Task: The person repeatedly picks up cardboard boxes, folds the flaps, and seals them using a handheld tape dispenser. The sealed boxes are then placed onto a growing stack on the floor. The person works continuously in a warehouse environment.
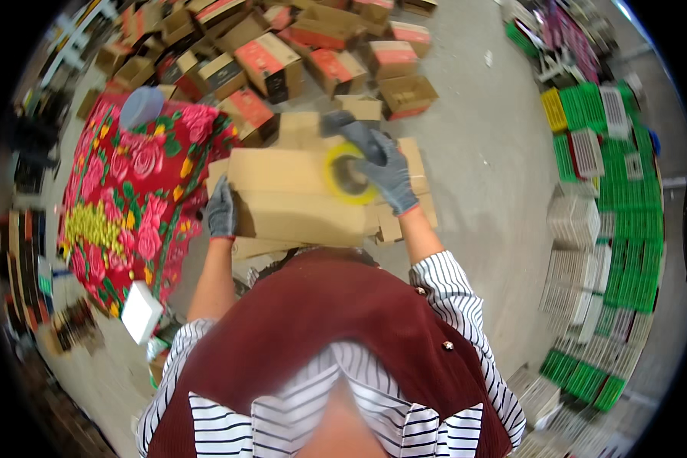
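A closed cardboard box [286,177] lies before me with its plain tan side up. My left hand [222,209], in a grey glove with a red cuff, holds the box at its left end. My right hand [386,172], gloved the same way, grips a tape dispenser [358,134] with a dark handle. The dispenser carries a roll of yellow tape [335,172] over the right part of the box; motion blurs it, and I cannot tell whether the tape touches the cardboard. Flattened cardboard [415,166] shows beyond and beneath the box.
Open red-and-tan cartons [269,60] are heaped ahead. To the left, a red floral cloth [149,166] bears green fruit [94,226] and a bluish round tub [141,107]. A white block [141,312] sits at its near edge. Green and white plastic crates [630,229] stand stacked at right.
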The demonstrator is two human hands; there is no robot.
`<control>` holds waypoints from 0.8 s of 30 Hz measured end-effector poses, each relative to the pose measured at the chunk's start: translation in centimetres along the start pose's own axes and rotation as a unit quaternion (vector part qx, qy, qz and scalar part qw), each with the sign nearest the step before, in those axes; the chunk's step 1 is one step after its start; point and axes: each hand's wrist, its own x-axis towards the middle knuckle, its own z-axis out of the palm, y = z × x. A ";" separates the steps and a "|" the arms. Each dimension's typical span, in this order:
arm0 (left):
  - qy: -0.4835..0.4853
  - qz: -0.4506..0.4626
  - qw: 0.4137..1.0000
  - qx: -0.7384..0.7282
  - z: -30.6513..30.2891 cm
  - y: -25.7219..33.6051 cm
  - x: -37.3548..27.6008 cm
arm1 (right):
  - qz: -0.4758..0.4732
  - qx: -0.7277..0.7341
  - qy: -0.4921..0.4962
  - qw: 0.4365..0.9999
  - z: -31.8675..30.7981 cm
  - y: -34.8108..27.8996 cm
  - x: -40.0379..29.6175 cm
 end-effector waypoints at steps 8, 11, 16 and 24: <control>-0.180 -0.090 0.948 -0.248 1.3 -3.7 2.2 | -0.071 -0.080 -0.120 0.987 1.4 -4.8 2.1; -0.201 -0.075 0.944 -0.250 1.3 -2.9 2.0 | -0.104 -0.132 -0.171 0.971 2.6 -7.9 2.2; -0.105 0.035 0.994 -0.023 -0.4 0.9 1.1 | -0.189 -0.245 -0.221 0.925 6.1 -4.0 1.6; 0.231 -0.043 0.952 -0.196 -0.4 6.6 -1.0 | -0.267 -0.184 -0.172 0.930 5.1 -3.0 0.1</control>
